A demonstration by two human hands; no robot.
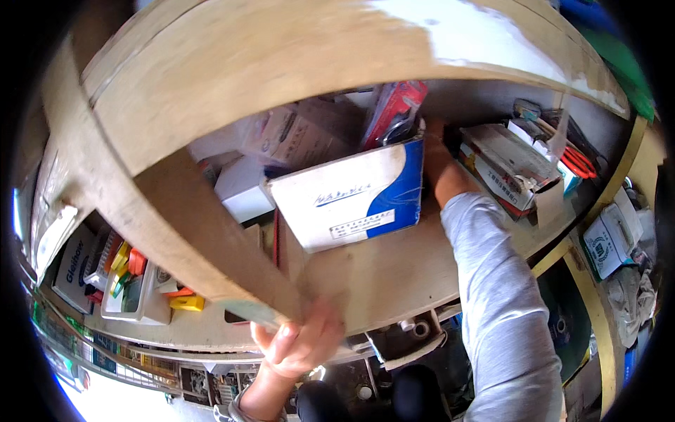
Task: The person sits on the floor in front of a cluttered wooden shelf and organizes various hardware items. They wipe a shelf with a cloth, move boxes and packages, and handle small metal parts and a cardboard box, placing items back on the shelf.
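Observation:
A white and blue cardboard box [337, 200] sits tilted on a wooden shelf [369, 279], with printing on its front. From its top sticks a red blister-pack [393, 113], apparently with a tool inside. My right hand [436, 153] reaches in along the box's right side; its fingers are hidden in shade, so its hold is not visible. Blurred, my left hand [306, 337] grips the lower front edge of an upright wooden divider [216, 237]. Behind the white and blue box lie clear plastic packages [300, 134], and a smaller white box [242, 187] is at its left.
An open-flapped carton [506, 163] and red-handled pliers or similar [579, 162] lie to the right. Left of the divider stands a white plastic bin [134, 300] with yellow and orange items. A wide wooden board [274, 79] crosses above. Below the shelf is a compartmented tray [406, 343].

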